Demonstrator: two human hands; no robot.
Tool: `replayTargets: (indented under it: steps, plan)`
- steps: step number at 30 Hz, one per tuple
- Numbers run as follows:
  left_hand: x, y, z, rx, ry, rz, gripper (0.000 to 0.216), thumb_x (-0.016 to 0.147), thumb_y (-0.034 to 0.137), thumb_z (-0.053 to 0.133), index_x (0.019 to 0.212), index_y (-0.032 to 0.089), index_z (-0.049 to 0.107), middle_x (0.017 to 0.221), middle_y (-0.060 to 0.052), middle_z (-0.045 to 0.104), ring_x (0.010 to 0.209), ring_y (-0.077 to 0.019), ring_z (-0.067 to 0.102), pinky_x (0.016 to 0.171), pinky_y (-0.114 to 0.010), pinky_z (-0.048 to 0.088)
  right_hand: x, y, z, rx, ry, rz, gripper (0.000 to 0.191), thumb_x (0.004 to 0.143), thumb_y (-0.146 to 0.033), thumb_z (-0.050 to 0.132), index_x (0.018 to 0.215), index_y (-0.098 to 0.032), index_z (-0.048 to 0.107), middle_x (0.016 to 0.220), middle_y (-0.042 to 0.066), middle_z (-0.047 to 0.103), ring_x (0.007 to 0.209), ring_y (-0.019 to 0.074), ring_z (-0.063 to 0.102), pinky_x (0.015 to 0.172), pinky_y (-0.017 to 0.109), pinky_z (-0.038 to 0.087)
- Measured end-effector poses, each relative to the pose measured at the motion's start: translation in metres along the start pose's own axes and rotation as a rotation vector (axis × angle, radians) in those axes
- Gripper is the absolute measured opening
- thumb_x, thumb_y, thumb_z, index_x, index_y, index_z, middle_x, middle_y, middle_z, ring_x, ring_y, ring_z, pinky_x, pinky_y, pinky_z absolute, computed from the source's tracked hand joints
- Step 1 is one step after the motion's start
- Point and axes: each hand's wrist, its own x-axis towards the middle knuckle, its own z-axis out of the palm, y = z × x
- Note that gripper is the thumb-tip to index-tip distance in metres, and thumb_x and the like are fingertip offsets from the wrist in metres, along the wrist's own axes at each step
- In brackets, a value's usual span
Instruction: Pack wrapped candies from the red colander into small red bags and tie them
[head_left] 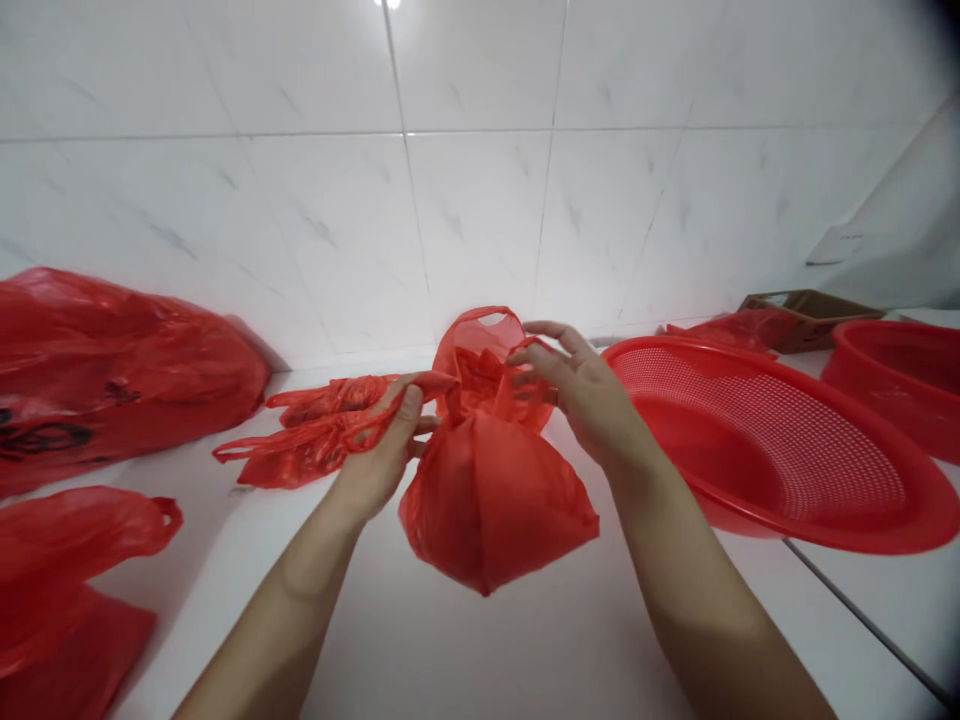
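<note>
A filled red plastic bag (499, 490) is in front of me at the middle of the head view, its lower part bulging and its neck gathered. My left hand (390, 440) pinches one twisted handle of this bag between thumb and fingers. On the other side, my right hand (574, 390) has curled fingers at the bag's upper right part, with its index finger lifted; the thumb is partly hidden. Behind the neck, a loose handle loop stands up near the wall. What the bag contains is hidden.
Flattened red bags (300, 455) lie left of my left hand. A large red bag (127, 370) and another red bag (67, 570) are farther left. At right stand a red perforated basket (810, 440), a red tub (900, 385) and a cardboard box (817, 305). A tiled wall (480, 220) rises behind.
</note>
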Motion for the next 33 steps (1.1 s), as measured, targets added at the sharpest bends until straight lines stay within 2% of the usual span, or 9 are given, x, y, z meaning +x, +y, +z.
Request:
replayTargets:
  steps: [3,5,7,11,15,19,23,28,33]
  plan:
    - [-0.007,-0.005,0.012,0.197,0.044,0.002,0.037,0.093,0.054,0.043,0.115,0.03,0.06,0.1,-0.003,0.069,0.087,-0.0192,0.065,0.067,-0.028,0.052,-0.029,0.006,0.005,-0.266,-0.213,0.035,0.036,0.083,-0.044,0.065,0.113,-0.025,0.058,0.106,0.003,0.062,0.095,0.0166,0.059,0.083,0.033,0.048]
    - [-0.011,-0.009,0.021,0.296,0.013,0.028,0.035,0.094,0.051,0.043,0.113,0.028,0.062,0.086,-0.001,0.067,0.084,-0.0187,0.063,0.074,-0.029,0.05,-0.046,0.018,0.003,-0.364,-0.297,0.06,0.025,0.082,-0.04,0.065,0.098,-0.021,0.062,0.098,0.002,0.063,0.089,0.0159,0.058,0.078,0.031,0.048]
    - [-0.014,-0.014,0.03,0.355,-0.049,0.052,0.032,0.095,0.047,0.043,0.107,0.027,0.064,0.083,0.0,0.065,0.082,-0.0177,0.062,0.078,-0.029,0.048,-0.057,0.035,-0.003,-0.395,-0.333,0.077,0.015,0.084,-0.034,0.063,0.088,-0.019,0.064,0.088,0.001,0.062,0.081,0.0151,0.057,0.073,0.029,0.047]
    - [-0.021,-0.027,0.034,0.433,-0.165,0.043,0.031,0.097,0.04,0.04,0.102,0.024,0.066,0.094,-0.001,0.068,0.087,-0.0171,0.062,0.084,-0.028,0.046,-0.062,0.063,-0.018,-0.433,-0.347,0.044,0.011,0.085,-0.028,0.061,0.086,-0.019,0.068,0.085,0.002,0.064,0.08,0.0155,0.058,0.073,0.03,0.047]
    - [-0.025,-0.046,0.021,0.571,-0.194,0.086,0.033,0.099,0.035,0.035,0.099,0.021,0.064,0.099,-0.004,0.068,0.088,-0.0168,0.062,0.083,-0.028,0.045,-0.061,0.077,-0.025,-0.465,-0.338,0.041,0.016,0.086,-0.028,0.059,0.079,-0.018,0.069,0.078,0.002,0.062,0.071,0.0137,0.056,0.067,0.028,0.045]
    - [-0.025,-0.08,0.002,0.763,-0.176,0.215,0.029,0.098,0.032,0.036,0.107,0.022,0.061,0.09,-0.002,0.068,0.072,-0.0141,0.063,0.072,-0.025,0.048,-0.06,0.09,-0.032,-0.475,-0.287,-0.026,0.016,0.088,-0.025,0.056,0.08,-0.019,0.069,0.081,0.002,0.063,0.074,0.014,0.057,0.069,0.028,0.045]
    - [-0.024,-0.118,-0.013,0.832,-0.152,0.329,0.031,0.093,0.033,0.047,0.12,0.024,0.059,0.098,-0.003,0.072,0.085,-0.0172,0.068,0.078,-0.026,0.052,-0.057,0.101,-0.044,-0.485,-0.189,-0.04,0.014,0.087,-0.024,0.057,0.078,-0.02,0.067,0.079,0.001,0.063,0.073,0.0139,0.057,0.066,0.026,0.042]
    - [-0.025,-0.143,-0.017,0.843,-0.179,0.274,0.036,0.09,0.034,0.05,0.125,0.027,0.058,0.116,-0.002,0.07,0.097,-0.0188,0.068,0.085,-0.027,0.052,-0.056,0.109,-0.052,-0.534,-0.159,-0.029,0.014,0.088,-0.024,0.056,0.078,-0.02,0.065,0.08,0.0,0.063,0.074,0.0139,0.057,0.068,0.026,0.042]
    - [-0.023,-0.149,-0.015,0.879,-0.211,0.126,0.04,0.086,0.024,0.051,0.125,0.032,0.059,0.123,0.003,0.067,0.105,-0.0197,0.065,0.091,-0.029,0.049,-0.058,0.13,-0.051,-0.691,-0.194,0.064,0.013,0.088,-0.021,0.051,0.081,-0.021,0.062,0.086,0.0,0.063,0.078,0.0145,0.058,0.071,0.027,0.042]
